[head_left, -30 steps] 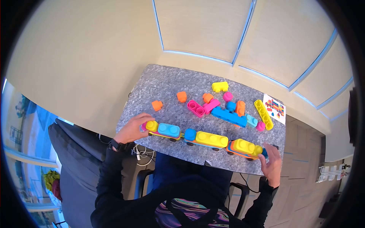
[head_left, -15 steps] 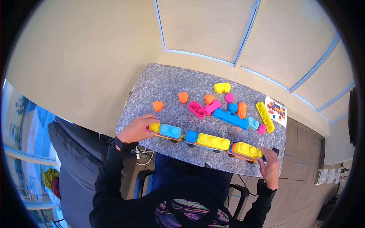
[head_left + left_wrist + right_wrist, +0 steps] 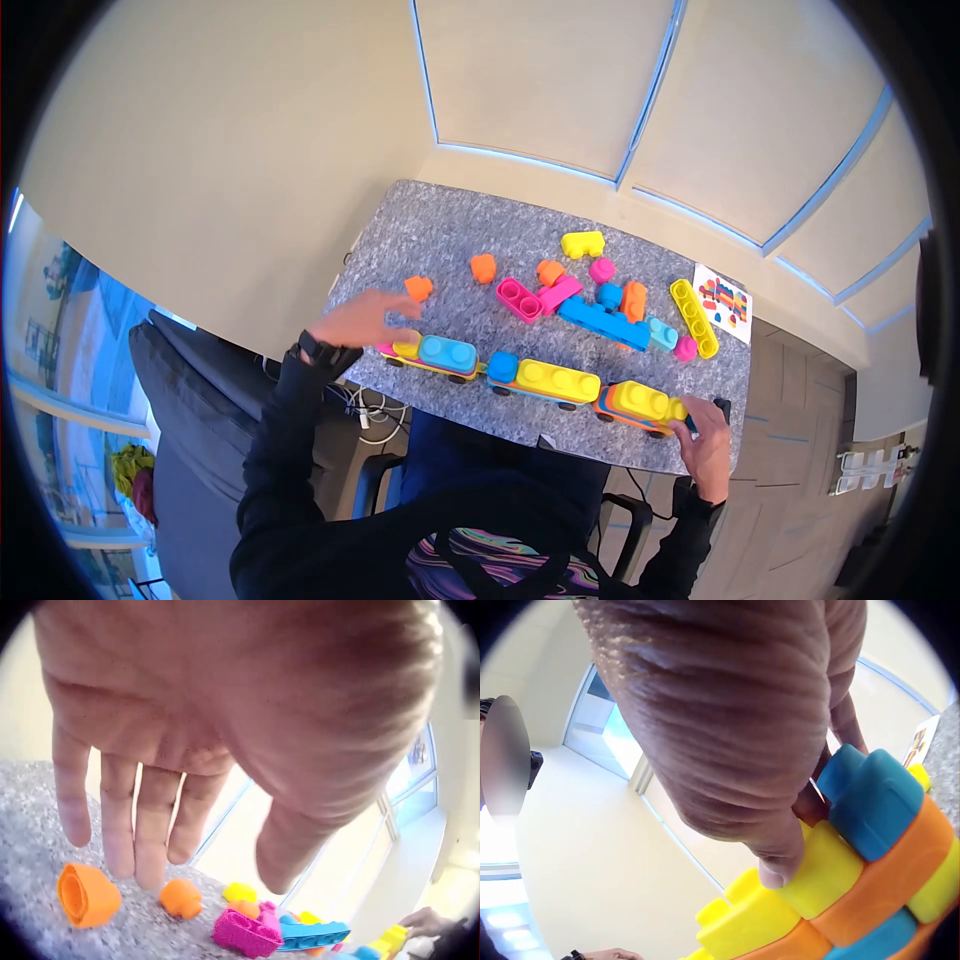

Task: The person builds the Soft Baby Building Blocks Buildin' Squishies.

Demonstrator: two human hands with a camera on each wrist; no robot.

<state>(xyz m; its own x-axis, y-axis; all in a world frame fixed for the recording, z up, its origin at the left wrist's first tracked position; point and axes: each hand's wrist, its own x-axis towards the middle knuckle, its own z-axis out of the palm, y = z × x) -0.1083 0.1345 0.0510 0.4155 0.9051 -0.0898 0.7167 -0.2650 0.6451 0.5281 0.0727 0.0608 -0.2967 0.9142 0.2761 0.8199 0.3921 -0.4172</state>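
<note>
A train of chunky toy blocks in three linked cars lies along the near side of the table: a left car (image 3: 448,352) with light blue and yellow blocks, a middle car (image 3: 558,380) with blue and yellow ones, and a right car (image 3: 640,400) topped in yellow. My left hand (image 3: 362,318) hovers over the left car's end, fingers straight and holding nothing; the left wrist view shows its bare palm. At the other end my right hand (image 3: 708,448) grips the right car, its thumb (image 3: 776,866) against a yellow block (image 3: 821,870) beside a dark blue block (image 3: 877,802).
Loose blocks lie behind the train: orange blocks (image 3: 484,268), a pink block (image 3: 519,300), a long blue block (image 3: 603,324) and a long yellow block (image 3: 694,318). A picture sheet (image 3: 722,303) lies at the right edge. A wall (image 3: 250,180) borders the table.
My left hand has let go of the left car's yellow end block and lifted, its fingers straightening. The right hand keeps its grip on the right car, and the train stays in place.
</note>
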